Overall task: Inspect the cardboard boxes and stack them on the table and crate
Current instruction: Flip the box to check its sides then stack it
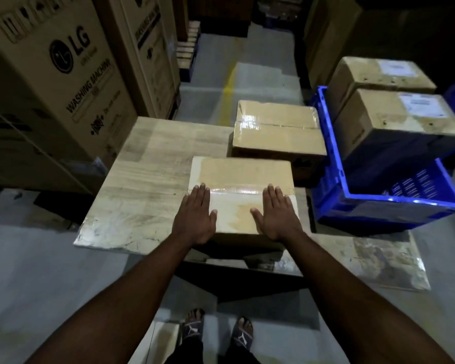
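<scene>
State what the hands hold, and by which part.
Nothing is gripped: the left hand and right hand rest flat on the top of the near cardboard box, fingers straight.

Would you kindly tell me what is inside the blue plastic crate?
One white-labelled brown cardboard box sits in the blue plastic crate; a second such box stands behind it, perhaps inside too. The crate floor under them is hidden.

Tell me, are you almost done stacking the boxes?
Partly. Two labelled boxes sit at the blue crate, and a taped box rests farther along the table. The left hand and right hand lie flat on the near box. No box on the table sits on another yet.
</scene>
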The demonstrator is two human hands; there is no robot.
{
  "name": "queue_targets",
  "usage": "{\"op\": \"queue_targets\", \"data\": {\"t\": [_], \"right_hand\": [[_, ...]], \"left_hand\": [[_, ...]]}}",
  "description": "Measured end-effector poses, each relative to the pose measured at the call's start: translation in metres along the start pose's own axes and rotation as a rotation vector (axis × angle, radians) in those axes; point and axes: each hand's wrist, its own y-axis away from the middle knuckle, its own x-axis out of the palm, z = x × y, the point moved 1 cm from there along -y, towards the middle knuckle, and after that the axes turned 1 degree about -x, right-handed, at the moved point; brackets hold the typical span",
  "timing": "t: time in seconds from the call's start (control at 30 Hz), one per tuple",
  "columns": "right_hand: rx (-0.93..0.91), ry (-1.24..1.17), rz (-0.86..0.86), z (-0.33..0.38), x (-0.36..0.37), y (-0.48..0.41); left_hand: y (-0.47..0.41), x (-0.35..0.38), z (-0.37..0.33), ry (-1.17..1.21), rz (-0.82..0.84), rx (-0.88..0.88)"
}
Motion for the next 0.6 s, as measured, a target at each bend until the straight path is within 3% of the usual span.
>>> {"op": "queue_targets", "data": {"t": [0.17,0.4,0.53,0.6], "right_hand": [[0.001,-0.022,-0.057,-0.001,-0.009,-0.014],[0.005,-0.005,-0.130,0.001,-0.003,-0.035],[-0.035,0.002,-0.090,-0.002,-0.006,-0.036],[-0.048,-0.023,-0.140,-0.010,-0.015,-0.038]], "left_hand": [[-0.018,-0.008,-0.004,0.013,0.021,0.010],[-0.045,0.003,-0.004,0.040,-0.084,0.046],[-0.045,0.001,-0.001,0.079,-0.136,0.064],[-0.044,-0.004,0.001,0.165,-0.215,-0.024]]}}
